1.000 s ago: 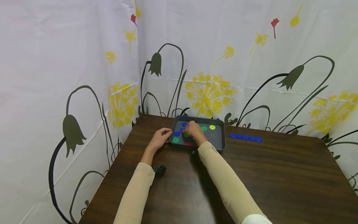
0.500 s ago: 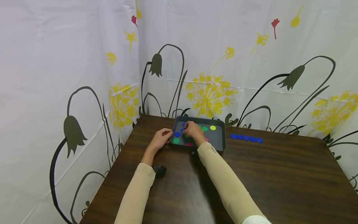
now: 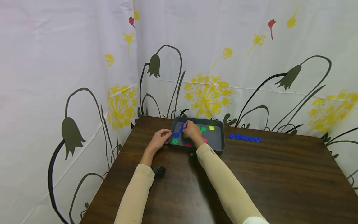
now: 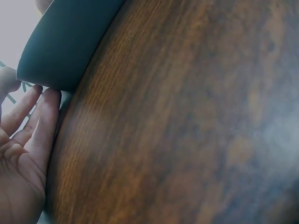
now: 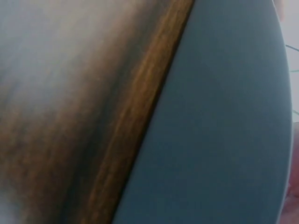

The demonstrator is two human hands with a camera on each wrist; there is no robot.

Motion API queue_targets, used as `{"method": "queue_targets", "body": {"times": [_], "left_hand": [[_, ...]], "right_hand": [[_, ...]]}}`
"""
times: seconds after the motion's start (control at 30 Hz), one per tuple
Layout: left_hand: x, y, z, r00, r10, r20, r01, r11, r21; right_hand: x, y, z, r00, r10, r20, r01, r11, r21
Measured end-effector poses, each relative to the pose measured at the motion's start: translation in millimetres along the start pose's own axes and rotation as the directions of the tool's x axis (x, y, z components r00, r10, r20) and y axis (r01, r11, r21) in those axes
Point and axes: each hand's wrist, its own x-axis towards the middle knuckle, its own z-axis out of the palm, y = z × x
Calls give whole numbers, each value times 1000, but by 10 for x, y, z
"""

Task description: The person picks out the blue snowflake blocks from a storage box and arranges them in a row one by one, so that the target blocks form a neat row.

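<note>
A dark grey tray [image 3: 218, 140] near the back of the table holds flower-shaped discs. My left hand [image 3: 158, 140] is at its left end, fairly straight fingertips touching the outer wall near the rim, as the left wrist view also shows. My right hand [image 3: 193, 132] reaches over the tray's front wall, its curled fingers pinching at a blue flower disc [image 3: 181, 131] in the left part; the fingertips hide part of it. Near them lie another blue disc [image 3: 176, 134] and a green disc [image 3: 175, 141]. The right wrist view shows mostly the tray wall [image 5: 210, 121].
Right of the tray, several blue discs [image 3: 245, 137] form a row on the brown wooden table [image 3: 265, 174]. A yellow disc [image 3: 211, 128], green disc [image 3: 203, 129] and pink disc [image 3: 205, 140] lie inside the tray. A flower-print curtain [image 3: 207, 46] hangs behind the table.
The right hand stays at the same blue disc, its fingers shifting only slightly. The left hand keeps its place by the tray. The head view has tilted a little.
</note>
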Motion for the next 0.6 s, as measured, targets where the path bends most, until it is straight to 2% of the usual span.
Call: {"method": "queue_targets", "body": {"times": [0.3, 0.6], "left_hand": [[-5, 32, 23, 1000, 7, 4, -6, 1000, -9], [-9, -1, 14, 1000, 1, -23, -1, 1000, 6]], "right_hand": [[-70, 31, -40, 999, -9, -52, 17, 987, 159], [-96, 120, -51, 998, -45, -44, 54, 970, 237]]}}
